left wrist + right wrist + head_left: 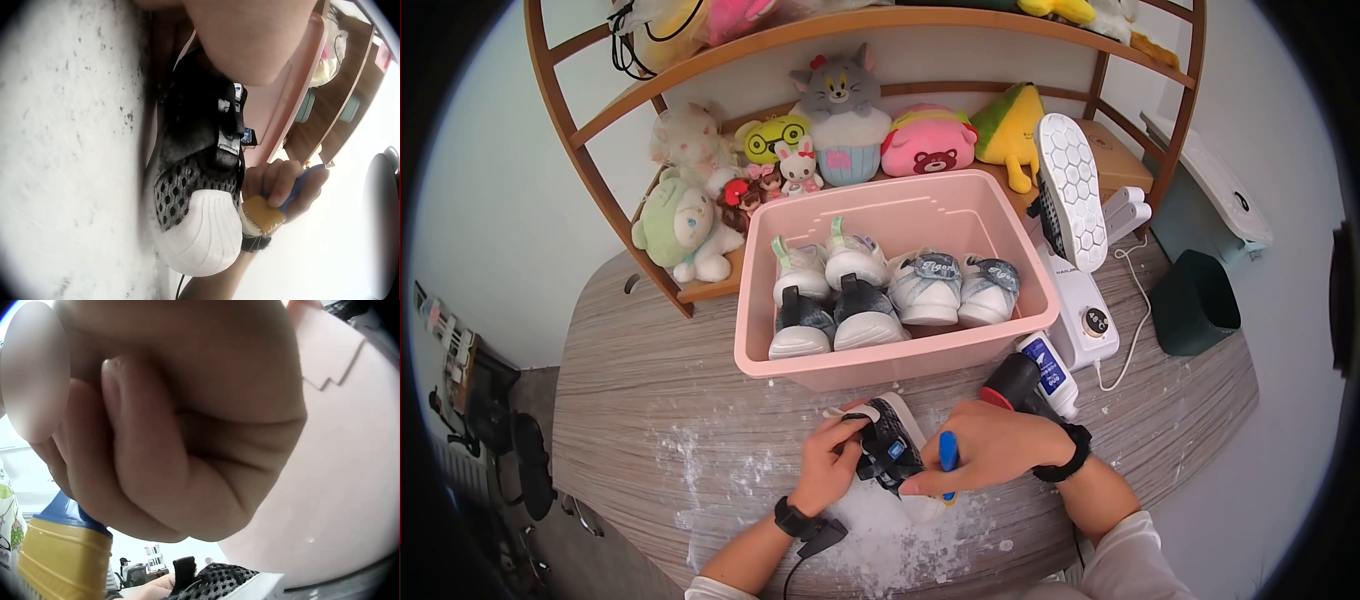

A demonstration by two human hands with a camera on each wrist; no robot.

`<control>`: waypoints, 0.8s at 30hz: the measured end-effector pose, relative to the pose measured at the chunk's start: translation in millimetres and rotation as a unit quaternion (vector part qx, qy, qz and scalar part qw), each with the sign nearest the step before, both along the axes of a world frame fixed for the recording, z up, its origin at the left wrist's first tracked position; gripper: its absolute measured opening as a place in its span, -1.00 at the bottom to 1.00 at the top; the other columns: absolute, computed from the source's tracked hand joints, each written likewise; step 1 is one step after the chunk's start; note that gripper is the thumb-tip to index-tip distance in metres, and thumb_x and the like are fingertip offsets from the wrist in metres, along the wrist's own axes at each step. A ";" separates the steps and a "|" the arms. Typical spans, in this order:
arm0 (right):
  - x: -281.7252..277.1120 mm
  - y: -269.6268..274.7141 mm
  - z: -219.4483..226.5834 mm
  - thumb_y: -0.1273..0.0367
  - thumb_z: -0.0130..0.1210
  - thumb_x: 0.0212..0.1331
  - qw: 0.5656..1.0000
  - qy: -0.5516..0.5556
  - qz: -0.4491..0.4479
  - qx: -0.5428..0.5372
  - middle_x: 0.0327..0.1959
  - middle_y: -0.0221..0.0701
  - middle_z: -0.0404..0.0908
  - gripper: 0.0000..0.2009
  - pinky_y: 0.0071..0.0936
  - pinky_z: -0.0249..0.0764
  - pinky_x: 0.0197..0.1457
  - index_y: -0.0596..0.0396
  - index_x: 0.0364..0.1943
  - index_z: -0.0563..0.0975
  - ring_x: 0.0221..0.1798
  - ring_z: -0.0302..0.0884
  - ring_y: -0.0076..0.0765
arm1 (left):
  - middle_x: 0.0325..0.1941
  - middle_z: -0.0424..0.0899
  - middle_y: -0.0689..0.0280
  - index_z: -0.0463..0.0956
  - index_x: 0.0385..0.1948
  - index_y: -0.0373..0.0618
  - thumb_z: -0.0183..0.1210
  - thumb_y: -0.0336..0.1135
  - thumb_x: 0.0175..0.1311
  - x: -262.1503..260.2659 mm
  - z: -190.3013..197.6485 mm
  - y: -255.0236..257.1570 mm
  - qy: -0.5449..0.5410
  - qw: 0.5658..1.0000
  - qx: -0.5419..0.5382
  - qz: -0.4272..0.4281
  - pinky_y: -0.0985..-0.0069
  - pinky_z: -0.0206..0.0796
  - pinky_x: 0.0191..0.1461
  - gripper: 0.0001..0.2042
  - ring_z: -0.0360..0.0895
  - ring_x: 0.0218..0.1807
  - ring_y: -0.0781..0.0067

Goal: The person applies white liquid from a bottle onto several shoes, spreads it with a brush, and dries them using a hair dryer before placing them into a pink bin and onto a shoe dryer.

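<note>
A black mesh shoe [887, 450] with a white sole and toe cap is on the table in front of the pink bin. My left hand [827, 465] grips it around the ankle opening. In the left wrist view, the white toe cap [203, 234] points away from the holding hand. My right hand [1000, 447] has its fingers curled around the blue handle of a brush [948, 455]. The brush's yellow head [265, 214] is beside the toe end, its bristles facing the shoe. In the right wrist view, the yellow head [65, 556] shows below the curled fingers.
The pink bin [880, 365] holds several shoes. Right of it, a white device [1085, 310] carries an upturned shoe [1072, 190]. A white bottle [1050, 375] and a black-and-red tool [1012, 385] lie near my right hand. White residue [890, 545] covers the table's front. Plush toys [840, 110] line the shelf.
</note>
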State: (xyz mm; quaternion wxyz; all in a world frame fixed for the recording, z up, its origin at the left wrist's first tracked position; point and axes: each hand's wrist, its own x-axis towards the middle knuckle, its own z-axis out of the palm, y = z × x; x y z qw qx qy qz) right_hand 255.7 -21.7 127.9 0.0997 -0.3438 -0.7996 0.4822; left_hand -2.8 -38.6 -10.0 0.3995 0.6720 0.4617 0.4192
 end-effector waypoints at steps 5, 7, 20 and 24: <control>-2.9 0.8 4.3 -0.14 0.24 0.29 1.000 0.020 -0.015 -0.002 -0.78 -0.36 0.50 -0.40 -0.33 0.30 -0.56 0.10 -0.66 0.63 -0.70 0.46 -0.22 | -0.10 0.66 0.14 0.70 -0.14 -0.26 0.08 -0.63 0.16 3.0 6.3 3.7 -0.018 0.995 0.098 0.009 0.40 0.44 -0.07 -0.71 0.60 -0.17 0.25; -5.3 4.6 4.2 -0.21 0.16 0.27 0.991 -0.125 0.041 -0.002 -0.73 -0.33 0.56 -0.33 -0.21 0.51 -0.39 0.13 -0.69 0.55 -0.59 0.60 -0.09 | -0.08 0.67 0.13 0.72 -0.16 -0.23 0.09 -0.63 0.12 -5.4 5.3 -1.8 -0.003 0.991 0.126 0.035 0.41 0.44 -0.05 -0.71 0.60 -0.14 0.24; -16.2 -2.2 -12.7 -0.18 0.14 0.31 0.993 -0.095 0.072 0.015 -0.71 -0.28 0.60 -0.32 -0.26 0.51 -0.40 0.18 -0.71 0.53 -0.57 0.62 -0.08 | 0.32 0.49 -0.01 0.49 0.25 -0.21 0.40 -0.31 0.13 9.6 24.2 -5.7 0.017 0.958 0.089 -0.271 0.15 0.34 0.39 -0.41 0.46 0.34 -0.07; -10.1 -3.9 -3.8 -0.15 0.18 0.28 0.988 -0.116 0.063 0.077 -0.70 -0.26 0.59 -0.38 -0.25 0.50 -0.40 0.19 -0.58 0.61 -0.55 0.62 -0.03 | 0.42 0.35 -0.02 0.40 0.34 -0.16 0.50 -0.09 0.13 14.8 24.1 -10.2 0.073 0.950 0.105 -0.286 0.11 0.33 0.41 -0.26 0.41 0.38 -0.10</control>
